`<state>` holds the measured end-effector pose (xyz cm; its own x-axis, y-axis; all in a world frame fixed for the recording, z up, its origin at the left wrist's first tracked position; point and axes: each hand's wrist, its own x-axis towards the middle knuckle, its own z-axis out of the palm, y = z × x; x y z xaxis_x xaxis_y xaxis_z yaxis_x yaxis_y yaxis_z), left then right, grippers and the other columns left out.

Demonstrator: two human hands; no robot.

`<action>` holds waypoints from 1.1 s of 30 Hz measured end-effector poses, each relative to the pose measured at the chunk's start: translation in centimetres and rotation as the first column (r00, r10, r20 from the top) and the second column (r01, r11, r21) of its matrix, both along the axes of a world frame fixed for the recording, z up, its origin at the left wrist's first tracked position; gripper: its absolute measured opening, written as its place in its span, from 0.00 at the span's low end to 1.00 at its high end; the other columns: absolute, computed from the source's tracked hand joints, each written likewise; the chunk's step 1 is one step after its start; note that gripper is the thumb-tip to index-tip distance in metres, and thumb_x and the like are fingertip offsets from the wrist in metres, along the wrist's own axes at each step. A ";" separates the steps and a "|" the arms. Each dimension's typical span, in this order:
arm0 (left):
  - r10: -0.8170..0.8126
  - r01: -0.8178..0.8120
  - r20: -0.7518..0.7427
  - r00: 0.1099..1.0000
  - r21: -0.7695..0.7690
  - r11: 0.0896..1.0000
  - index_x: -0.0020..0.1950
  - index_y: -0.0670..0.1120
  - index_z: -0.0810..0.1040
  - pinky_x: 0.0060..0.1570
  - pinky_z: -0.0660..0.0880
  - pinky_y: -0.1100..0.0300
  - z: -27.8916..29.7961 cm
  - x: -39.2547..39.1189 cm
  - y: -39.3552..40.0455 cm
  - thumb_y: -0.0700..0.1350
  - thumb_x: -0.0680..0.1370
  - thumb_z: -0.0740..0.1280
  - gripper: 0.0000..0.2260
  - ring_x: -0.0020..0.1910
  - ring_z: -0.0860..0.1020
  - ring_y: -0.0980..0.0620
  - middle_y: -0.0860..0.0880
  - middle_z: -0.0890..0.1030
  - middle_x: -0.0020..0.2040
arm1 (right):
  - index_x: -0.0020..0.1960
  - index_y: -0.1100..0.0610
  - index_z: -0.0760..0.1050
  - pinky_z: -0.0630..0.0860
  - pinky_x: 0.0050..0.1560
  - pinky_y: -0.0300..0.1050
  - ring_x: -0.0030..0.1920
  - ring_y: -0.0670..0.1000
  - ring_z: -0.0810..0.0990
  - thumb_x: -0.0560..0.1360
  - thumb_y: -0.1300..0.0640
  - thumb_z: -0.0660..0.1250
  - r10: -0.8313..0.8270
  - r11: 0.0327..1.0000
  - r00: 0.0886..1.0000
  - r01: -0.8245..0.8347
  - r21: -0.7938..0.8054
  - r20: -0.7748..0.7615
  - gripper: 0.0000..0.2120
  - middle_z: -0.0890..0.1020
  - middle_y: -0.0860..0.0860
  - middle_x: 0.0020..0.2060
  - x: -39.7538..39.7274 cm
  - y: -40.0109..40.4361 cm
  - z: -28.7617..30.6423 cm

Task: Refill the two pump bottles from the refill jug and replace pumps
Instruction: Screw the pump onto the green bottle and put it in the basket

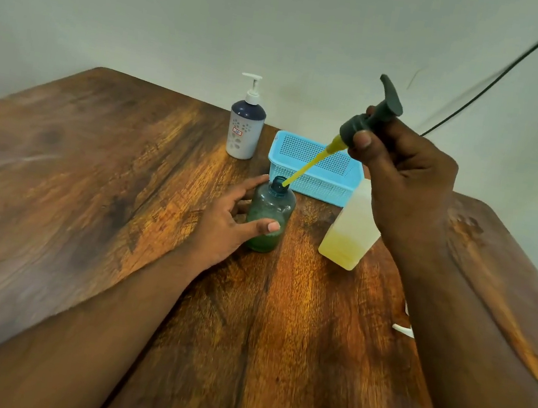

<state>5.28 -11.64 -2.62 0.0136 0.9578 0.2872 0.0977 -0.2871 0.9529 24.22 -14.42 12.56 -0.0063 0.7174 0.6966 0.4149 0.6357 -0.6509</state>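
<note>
A clear teal bottle (270, 216) stands open-necked mid-table, greenish liquid in its lower part. My left hand (229, 217) wraps around its left side, thumb across the front. My right hand (403, 174) holds a dark grey pump (373, 114) tilted above and to the right; the tip of its yellow dip tube (307, 167) sits at the bottle's mouth. A translucent refill jug (352, 231) with yellow liquid at its bottom stands just right of the bottle, partly behind my right wrist. A second bottle (246, 128), navy and white with its white pump on, stands farther back.
A light blue perforated basket (313, 170) sits behind the teal bottle and jug. The wooden table (89, 196) ends close to the wall behind it. A dark cable (507, 71) hangs across the wall at upper right. A white object (403, 330) peeks out by my right forearm.
</note>
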 end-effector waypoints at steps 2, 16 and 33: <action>0.001 -0.001 -0.001 1.000 -0.004 1.000 0.72 0.62 0.70 0.63 0.77 0.49 0.0 0.0 0.1 0.53 0.66 0.79 0.36 0.66 0.75 0.51 0.52 0.74 0.70 | 0.57 0.50 0.79 0.80 0.49 0.54 0.47 0.49 0.84 0.76 0.55 0.68 0.005 1.000 1.000 -0.005 -0.009 0.002 0.10 0.84 0.44 0.45 -0.2 0.3 0.2; -0.012 0.012 0.010 1.000 0.004 1.000 0.73 0.59 0.70 0.62 0.78 0.52 -0.1 0.0 0.1 0.49 0.68 0.80 0.36 0.66 0.76 0.50 0.51 0.74 0.70 | 0.60 0.56 0.80 0.76 0.50 0.32 0.47 0.34 0.80 0.76 0.57 0.69 0.151 0.969 0.980 -0.121 -0.215 0.126 0.13 0.82 0.41 0.47 -2.0 3.2 -3.0; 0.017 -0.018 0.008 1.000 0.040 0.999 0.74 0.54 0.70 0.62 0.77 0.57 0.0 -0.1 0.2 0.43 0.69 0.79 0.35 0.66 0.76 0.53 0.51 0.74 0.70 | 0.53 0.52 0.80 0.69 0.40 0.24 0.42 0.31 0.75 0.76 0.54 0.68 0.174 0.942 0.968 -0.111 -0.316 0.179 0.07 0.79 0.37 0.43 -3.0 4.7 -6.8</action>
<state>5.14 -11.48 -2.67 -0.0056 0.9457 0.3251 0.0954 -0.3231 0.9415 21.20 -9.71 5.71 -0.2413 0.8742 0.4214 0.4765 0.4850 -0.7333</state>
